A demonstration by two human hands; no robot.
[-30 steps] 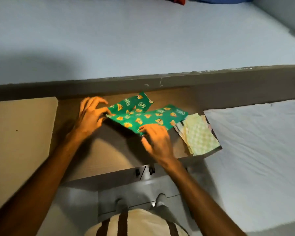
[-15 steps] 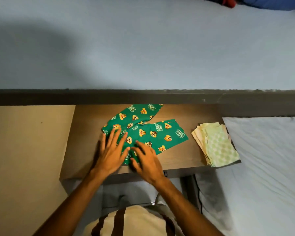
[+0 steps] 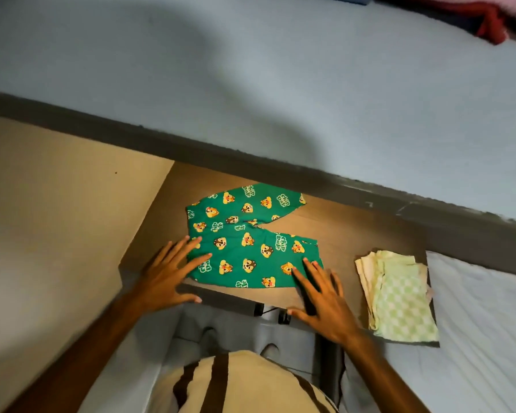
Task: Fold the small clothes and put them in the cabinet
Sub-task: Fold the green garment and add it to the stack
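A small pair of green trousers (image 3: pixel 248 239) printed with cartoon chipmunks lies flat on the brown wooden tabletop (image 3: pixel 349 234), its two legs spread apart toward the right. My left hand (image 3: pixel 169 271) rests flat with spread fingers on the garment's left edge. My right hand (image 3: pixel 322 296) lies flat with fingers apart, its fingertips on the lower right corner of the near leg. Neither hand grips the cloth.
A folded stack of pale yellow and green checked cloths (image 3: pixel 396 296) sits at the table's right end. A grey-blue bed (image 3: pixel 251 70) lies beyond a dark frame rail. A white mattress (image 3: pixel 483 329) is at right, a beige panel (image 3: pixel 51 210) at left.
Both hands slid apart along the near edge of the trousers, left hand to the left edge and right hand to the right corner. The view tilted.
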